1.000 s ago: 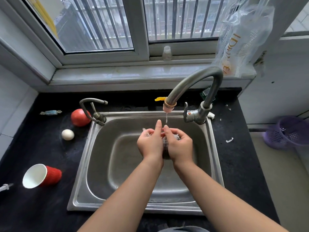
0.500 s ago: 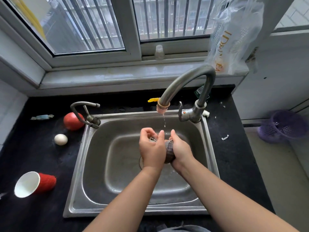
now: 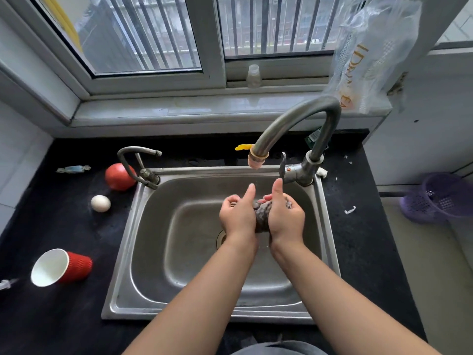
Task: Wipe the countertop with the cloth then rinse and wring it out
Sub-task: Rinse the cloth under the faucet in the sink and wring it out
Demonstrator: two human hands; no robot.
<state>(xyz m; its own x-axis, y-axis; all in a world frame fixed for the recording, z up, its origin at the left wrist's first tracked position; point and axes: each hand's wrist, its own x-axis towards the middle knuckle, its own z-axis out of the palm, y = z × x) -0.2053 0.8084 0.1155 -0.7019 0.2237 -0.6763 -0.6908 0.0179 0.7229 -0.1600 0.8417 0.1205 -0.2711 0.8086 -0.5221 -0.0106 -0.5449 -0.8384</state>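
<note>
**Cloth squeezed over the sink**

Both hands press together around the bunched grey cloth (image 3: 261, 217): the left hand (image 3: 238, 217) and right hand (image 3: 286, 218) form a tight grip on it, thumbs raised. They hold it above the steel sink (image 3: 163, 252), just below the tap spout (image 3: 258, 159). On the dark surface (image 3: 358, 242) to the left lie an egg (image 3: 100, 203), a tomato (image 3: 119, 177) and a tipped red cup (image 3: 61, 267).

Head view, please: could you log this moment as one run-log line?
phase: wringing | cloth: bunched between both hands | left hand: gripping | right hand: gripping | location: over sink | tap: no stream visible
</note>
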